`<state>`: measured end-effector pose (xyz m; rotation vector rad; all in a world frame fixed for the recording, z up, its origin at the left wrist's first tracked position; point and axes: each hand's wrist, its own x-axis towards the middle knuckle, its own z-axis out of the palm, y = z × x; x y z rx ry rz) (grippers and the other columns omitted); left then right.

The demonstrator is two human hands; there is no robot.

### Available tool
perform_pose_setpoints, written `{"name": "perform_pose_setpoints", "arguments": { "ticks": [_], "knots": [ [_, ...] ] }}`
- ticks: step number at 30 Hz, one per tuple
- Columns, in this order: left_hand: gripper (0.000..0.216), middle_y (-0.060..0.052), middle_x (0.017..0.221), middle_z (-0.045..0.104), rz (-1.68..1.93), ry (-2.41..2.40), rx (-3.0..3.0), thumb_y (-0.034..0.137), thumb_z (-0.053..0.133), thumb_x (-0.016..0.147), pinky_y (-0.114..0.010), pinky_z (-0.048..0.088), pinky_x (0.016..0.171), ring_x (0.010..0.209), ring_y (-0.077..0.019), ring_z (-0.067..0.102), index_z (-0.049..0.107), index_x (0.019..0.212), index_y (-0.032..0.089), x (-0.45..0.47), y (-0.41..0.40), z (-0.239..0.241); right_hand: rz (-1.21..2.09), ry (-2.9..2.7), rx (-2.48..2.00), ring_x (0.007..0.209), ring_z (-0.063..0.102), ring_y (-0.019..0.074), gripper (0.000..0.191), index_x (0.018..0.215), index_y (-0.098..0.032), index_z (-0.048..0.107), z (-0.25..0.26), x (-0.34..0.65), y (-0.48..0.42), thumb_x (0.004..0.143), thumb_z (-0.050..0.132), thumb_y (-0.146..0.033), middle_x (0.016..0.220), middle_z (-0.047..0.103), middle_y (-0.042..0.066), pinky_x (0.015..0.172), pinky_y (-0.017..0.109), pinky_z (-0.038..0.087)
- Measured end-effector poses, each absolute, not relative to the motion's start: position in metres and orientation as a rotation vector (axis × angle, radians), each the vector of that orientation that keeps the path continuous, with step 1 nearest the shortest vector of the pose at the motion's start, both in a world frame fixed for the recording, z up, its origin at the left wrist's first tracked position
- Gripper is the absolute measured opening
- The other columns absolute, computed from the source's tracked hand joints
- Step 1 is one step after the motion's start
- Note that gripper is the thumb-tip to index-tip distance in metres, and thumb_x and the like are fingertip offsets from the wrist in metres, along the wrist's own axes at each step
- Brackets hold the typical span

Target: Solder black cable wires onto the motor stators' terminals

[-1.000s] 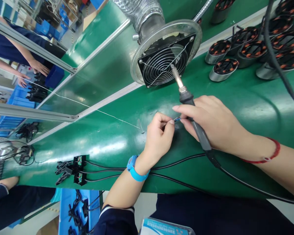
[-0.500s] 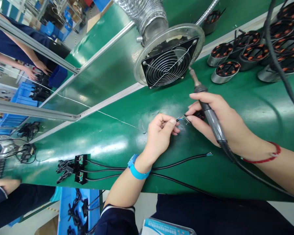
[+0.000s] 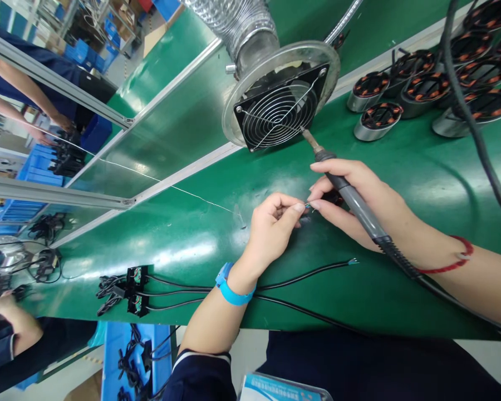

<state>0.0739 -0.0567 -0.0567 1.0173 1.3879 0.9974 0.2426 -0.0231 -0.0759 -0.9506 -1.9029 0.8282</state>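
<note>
1. Since half a second ago, the soldering iron has swung its tip left toward the lower right corner of the fan, and my fingertips have drawn closer together.
2. Far left, a co-worker's hand is by dark cables.
3. Two black boxes lie on the green bench.
4. My left hand pinches thin wires between thumb and forefinger, just in front of me.
5. Below, a blue-and-white card carries small characters, upside down, that I cannot read.
6. My right hand grips the iron, its thumb and forefinger close at the wires.
7. Far right stand metal-sided coils.
</note>
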Motion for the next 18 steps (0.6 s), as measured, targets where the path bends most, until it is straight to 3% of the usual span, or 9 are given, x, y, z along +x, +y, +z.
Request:
{"name": "perform_pose_setpoints", "arguments": {
  "ticks": [7, 12, 15, 18],
  "knots": [
    [0.015, 0.005, 0.057, 0.057, 0.768, 1.366, 0.886, 0.018, 0.064, 0.082, -0.018, 0.036, 0.053, 0.051, -0.0052, 0.044, 0.059, 0.068, 0.016, 0.07, -0.049, -0.046, 0.823, -1.969, -0.874, 0.085, 0.071, 0.0207, 0.035, 0.126, -0.024, 0.052, -0.076, 0.242, -0.022, 0.091, 0.055, -0.021, 0.085, 0.068, -0.001, 0.089, 0.04, 0.055],
    [0.013, 0.006, 0.055, 0.051, 0.828, 1.387, 0.844, 0.011, 0.063, 0.077, -0.018, 0.035, 0.056, 0.053, -0.0052, 0.044, 0.057, 0.065, 0.016, 0.071, -0.047, -0.047, 0.768, -2.045, -0.886, 0.095, 0.072, 0.023, 0.038, 0.129, -0.025, 0.051, -0.078, 0.246, -0.02, 0.092, 0.05, -0.017, 0.096, 0.073, 0.002, 0.088, 0.041, 0.056],
    [0.014, 0.006, 0.055, 0.05, 0.83, 1.41, 0.799, 0.012, 0.063, 0.078, -0.019, 0.029, 0.05, 0.049, -0.0042, 0.039, 0.058, 0.066, 0.016, 0.07, -0.045, -0.05, 0.701, -2.106, -0.86, 0.105, 0.07, 0.0258, 0.042, 0.132, -0.025, 0.05, -0.078, 0.248, -0.019, 0.092, 0.046, -0.012, 0.105, 0.074, 0.005, 0.09, 0.046, 0.056],
    [0.015, 0.006, 0.055, 0.05, 0.828, 1.41, 0.761, 0.016, 0.065, 0.079, -0.019, 0.023, 0.046, 0.046, -0.0032, 0.034, 0.058, 0.066, 0.016, 0.069, -0.044, -0.051, 0.734, -2.114, -0.84, 0.104, 0.07, 0.0261, 0.043, 0.133, -0.025, 0.049, -0.077, 0.25, -0.017, 0.091, 0.048, -0.015, 0.107, 0.074, 0.005, 0.09, 0.046, 0.056]
  ]
}}
